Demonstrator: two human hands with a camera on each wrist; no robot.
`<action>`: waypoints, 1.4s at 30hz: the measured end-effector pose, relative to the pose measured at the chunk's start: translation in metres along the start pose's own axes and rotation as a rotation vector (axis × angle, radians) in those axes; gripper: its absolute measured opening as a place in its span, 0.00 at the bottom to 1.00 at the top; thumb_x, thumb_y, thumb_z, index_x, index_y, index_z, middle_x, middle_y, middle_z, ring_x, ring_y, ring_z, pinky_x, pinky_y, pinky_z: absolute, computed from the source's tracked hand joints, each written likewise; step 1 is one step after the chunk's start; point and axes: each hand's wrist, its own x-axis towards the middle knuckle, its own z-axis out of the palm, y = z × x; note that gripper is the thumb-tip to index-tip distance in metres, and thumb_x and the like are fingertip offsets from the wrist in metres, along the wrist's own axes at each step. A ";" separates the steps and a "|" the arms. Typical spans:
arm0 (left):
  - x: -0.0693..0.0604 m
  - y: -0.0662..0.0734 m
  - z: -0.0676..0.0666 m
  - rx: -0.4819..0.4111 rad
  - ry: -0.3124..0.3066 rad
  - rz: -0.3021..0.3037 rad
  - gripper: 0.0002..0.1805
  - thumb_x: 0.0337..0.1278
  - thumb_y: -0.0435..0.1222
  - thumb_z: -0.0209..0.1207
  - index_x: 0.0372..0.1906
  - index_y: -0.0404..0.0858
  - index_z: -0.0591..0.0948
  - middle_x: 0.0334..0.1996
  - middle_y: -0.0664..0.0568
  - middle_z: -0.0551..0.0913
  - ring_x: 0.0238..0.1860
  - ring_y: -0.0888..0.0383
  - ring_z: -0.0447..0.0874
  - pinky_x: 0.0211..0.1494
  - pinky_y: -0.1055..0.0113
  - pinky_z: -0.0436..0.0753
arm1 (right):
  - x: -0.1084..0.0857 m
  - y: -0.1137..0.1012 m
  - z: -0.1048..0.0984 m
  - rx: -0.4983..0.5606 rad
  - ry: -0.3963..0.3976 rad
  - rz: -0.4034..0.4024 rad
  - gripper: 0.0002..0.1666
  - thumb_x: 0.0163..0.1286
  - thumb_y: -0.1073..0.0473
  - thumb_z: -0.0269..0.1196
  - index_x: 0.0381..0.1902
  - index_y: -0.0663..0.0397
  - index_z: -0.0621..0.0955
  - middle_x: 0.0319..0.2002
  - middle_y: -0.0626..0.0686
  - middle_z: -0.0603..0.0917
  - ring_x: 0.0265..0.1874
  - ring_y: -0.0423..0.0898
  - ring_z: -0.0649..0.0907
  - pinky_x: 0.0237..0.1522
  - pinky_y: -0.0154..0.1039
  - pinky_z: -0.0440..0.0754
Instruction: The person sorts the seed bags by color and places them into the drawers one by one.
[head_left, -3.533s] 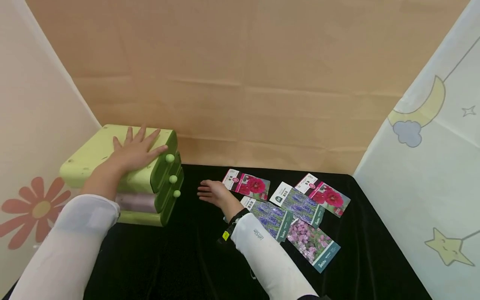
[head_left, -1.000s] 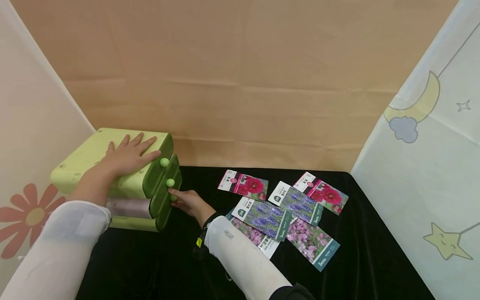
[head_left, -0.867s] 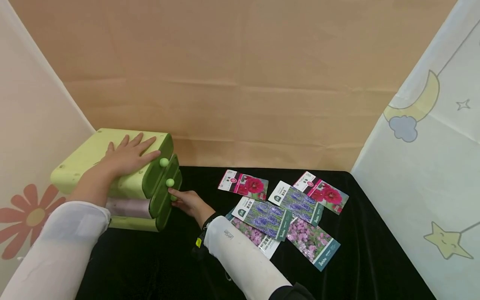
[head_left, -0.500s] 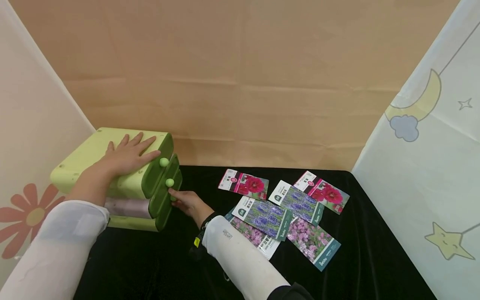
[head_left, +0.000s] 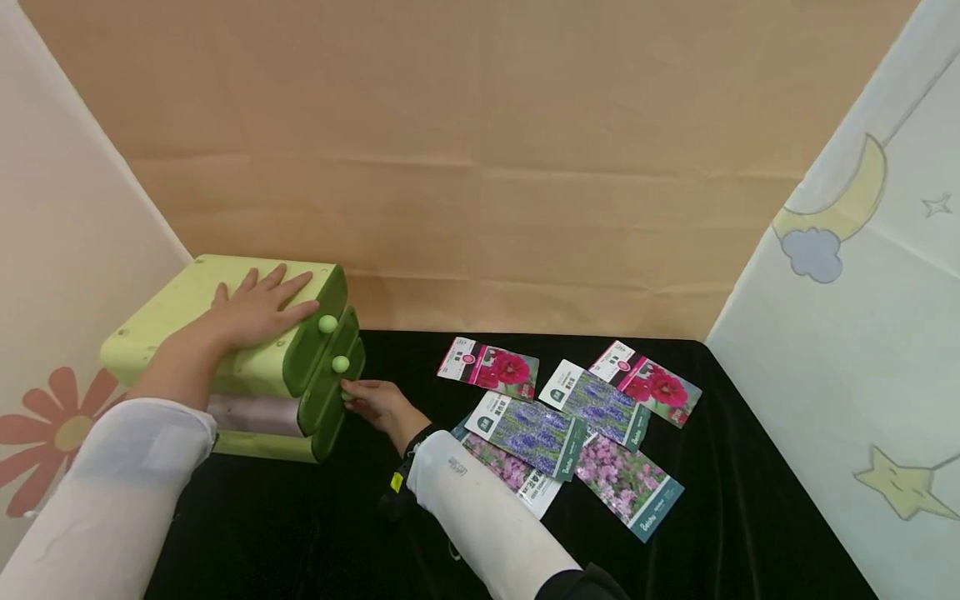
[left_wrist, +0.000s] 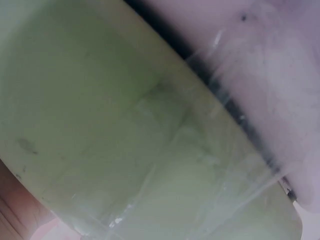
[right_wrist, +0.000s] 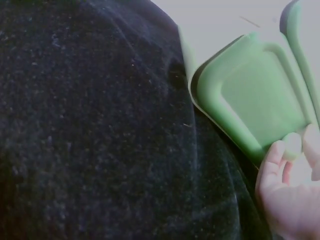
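On the left in the head view stands a light green drawer cabinet [head_left: 180, 300] with darker green drawer fronts and round knobs. My left hand [head_left: 251, 317] rests flat on its top, fingers spread. My right hand [head_left: 382, 408] is at the bottom drawer. In the right wrist view, thumb and fingers of that hand pinch the small round knob [right_wrist: 292, 145] on the drawer front [right_wrist: 255, 95]. The head view shows the bottom drawer's knob mostly hidden behind the fingers. A close green panel [left_wrist: 110, 115] of the cabinet fills much of the left wrist view.
Right of the cabinet, several flower-picture seed packets lie partly overlapping: red ones [head_left: 487, 367], purple ones [head_left: 528, 433] and pink ones [head_left: 626, 483]. Black cloth [head_left: 300, 533] covers the table. A brown sheet [head_left: 480, 167] hangs behind, with pale patterned panels on both sides.
Since the earliest frame, my right hand has moved left from beside the packets to the bottom drawer knob. Over the last second both hands and the cabinet have stayed nearly still.
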 end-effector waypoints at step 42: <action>0.001 -0.005 0.002 0.012 0.007 -0.007 0.44 0.67 0.67 0.33 0.78 0.45 0.45 0.75 0.31 0.36 0.71 0.23 0.27 0.62 0.23 0.26 | -0.023 0.019 0.024 -0.306 0.311 -0.427 0.18 0.70 0.65 0.58 0.57 0.51 0.76 0.35 0.50 0.77 0.27 0.39 0.74 0.28 0.32 0.74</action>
